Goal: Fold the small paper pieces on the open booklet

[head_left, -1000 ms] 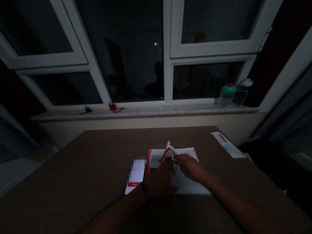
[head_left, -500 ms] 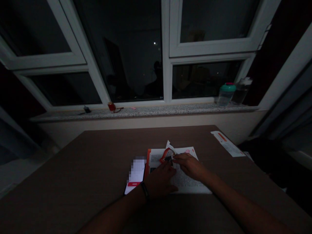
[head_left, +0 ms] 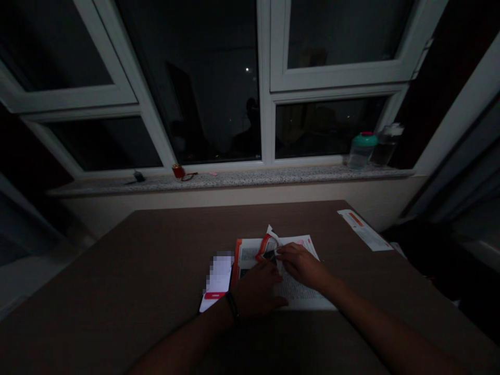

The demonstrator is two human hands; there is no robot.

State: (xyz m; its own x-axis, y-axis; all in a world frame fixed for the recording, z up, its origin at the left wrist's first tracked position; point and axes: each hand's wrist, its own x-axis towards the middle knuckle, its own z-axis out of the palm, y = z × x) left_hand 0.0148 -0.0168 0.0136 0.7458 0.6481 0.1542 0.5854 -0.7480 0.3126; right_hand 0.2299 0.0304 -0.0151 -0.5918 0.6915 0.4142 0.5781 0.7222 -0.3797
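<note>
A printed booklet [head_left: 304, 299] with an orange left edge lies on the table. On it is a folded, red-edged piece of printed paper [head_left: 264, 249], one white corner standing up at the back. My left hand [head_left: 260, 286], wearing a dark wristband, rests over the booklet, fingertips against the folded paper and thumb stretched apart. My right hand [head_left: 300, 263] is at the paper's right side, fingers together and tips closed at its edge; the thumb is mostly hidden. A lit phone [head_left: 219, 278] lies left of the booklet, beside my left wrist.
A long paper strip [head_left: 365, 230] with an orange block lies on the table [head_left: 156, 271] at the right. The window sill [head_left: 250, 177] beyond holds a small red object [head_left: 178, 171], a teal-lidded bottle [head_left: 363, 151] and a clear bottle [head_left: 387, 146].
My left thumb has shifted slightly to the right, and the right hand has moved slightly downward. The red-edged fold stands a little narrower; both hands stay at the paper.
</note>
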